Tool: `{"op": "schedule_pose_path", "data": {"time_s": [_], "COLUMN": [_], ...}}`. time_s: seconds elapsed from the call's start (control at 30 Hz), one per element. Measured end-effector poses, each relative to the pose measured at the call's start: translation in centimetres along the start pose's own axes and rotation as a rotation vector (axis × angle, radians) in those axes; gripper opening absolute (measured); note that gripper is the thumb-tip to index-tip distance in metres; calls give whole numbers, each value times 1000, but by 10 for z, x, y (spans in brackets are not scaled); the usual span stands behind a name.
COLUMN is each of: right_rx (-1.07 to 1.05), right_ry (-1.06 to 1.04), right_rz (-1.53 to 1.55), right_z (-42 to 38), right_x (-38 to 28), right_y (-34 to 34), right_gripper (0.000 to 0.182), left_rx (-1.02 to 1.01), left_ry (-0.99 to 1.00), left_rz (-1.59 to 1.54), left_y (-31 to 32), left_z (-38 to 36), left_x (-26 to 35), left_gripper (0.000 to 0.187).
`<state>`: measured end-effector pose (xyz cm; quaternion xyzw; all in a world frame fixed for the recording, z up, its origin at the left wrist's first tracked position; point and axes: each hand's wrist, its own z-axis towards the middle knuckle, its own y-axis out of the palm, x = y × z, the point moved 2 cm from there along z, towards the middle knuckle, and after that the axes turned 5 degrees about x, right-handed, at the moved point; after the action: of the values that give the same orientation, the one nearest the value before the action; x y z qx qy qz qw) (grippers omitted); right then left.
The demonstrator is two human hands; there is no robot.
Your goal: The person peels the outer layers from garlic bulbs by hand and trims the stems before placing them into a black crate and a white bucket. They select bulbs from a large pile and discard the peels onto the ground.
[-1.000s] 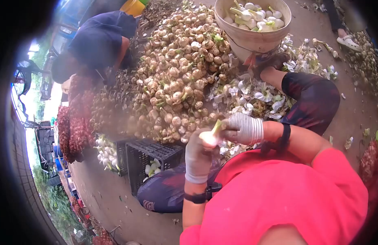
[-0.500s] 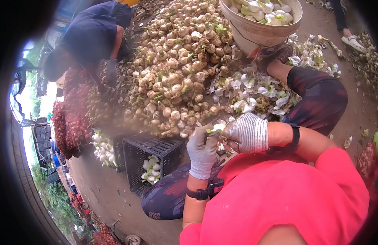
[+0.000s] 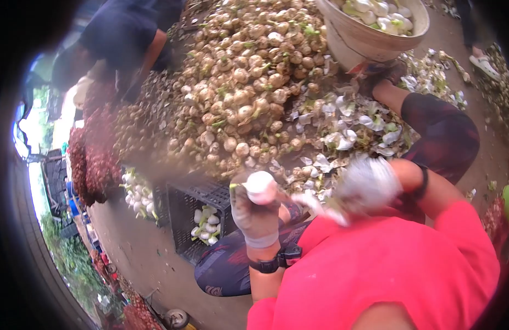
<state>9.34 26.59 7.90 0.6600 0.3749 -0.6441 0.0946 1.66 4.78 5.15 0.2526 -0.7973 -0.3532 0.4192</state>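
Observation:
My left hand [image 3: 255, 212], in a pale grey glove, is closed around a garlic bulb [image 3: 261, 188] whose smooth, white side faces up. To its right, my gloved right hand [image 3: 369, 184] is smeared by motion, so its fingers cannot be made out. A blurred pale strip of garlic skin [image 3: 315, 206] stretches between the two hands, nearer the right one. Beyond them lies a large heap of unpeeled garlic bulbs [image 3: 241, 102], brownish with short green stems. Loose garlic skins [image 3: 353, 124] lie scattered between the heap and my bent leg.
A black plastic crate [image 3: 183, 231] lies tipped on its side by my left knee, with white bulbs inside. A pale bucket [image 3: 356, 38] of clean bulbs stands at the upper right. Red mesh sacks [image 3: 95, 165] are at left, where another person [image 3: 122, 44] bends over.
My hands have moved apart, the right one swinging away to the right. The bulb now shows white in my left hand. The view has shifted slightly.

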Motion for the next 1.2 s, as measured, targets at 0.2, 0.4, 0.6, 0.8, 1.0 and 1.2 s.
{"op": "schedule_pose_path", "data": {"time_s": [0.2, 0.4, 0.6, 0.8, 1.0, 1.2], "right_rx": [267, 587, 1176, 1188, 473, 362], "right_ry": [487, -66, 299, 275, 652, 534], "right_rz": [205, -288, -268, -643, -295, -339], "right_z": [-28, 26, -13, -2, 52, 91], "right_x": [18, 13, 46, 63, 145, 199], "right_y": [-31, -5, -116, -99, 1, 70], "right_gripper": [35, 72, 60, 56, 62, 67], "left_rx": [118, -138, 72, -526, -298, 104], "left_ry": [-69, -165, 89, -152, -188, -474], "left_rz": [-59, 624, 1091, 2629, 2228, 902], "left_y": [-24, 0, -60, -128, -146, -113], "left_z": [24, 17, 120, 186, 204, 152], "left_x": [-10, -46, -52, -148, -146, -96], "left_gripper": [31, 29, 43, 50, 23, 22]}}
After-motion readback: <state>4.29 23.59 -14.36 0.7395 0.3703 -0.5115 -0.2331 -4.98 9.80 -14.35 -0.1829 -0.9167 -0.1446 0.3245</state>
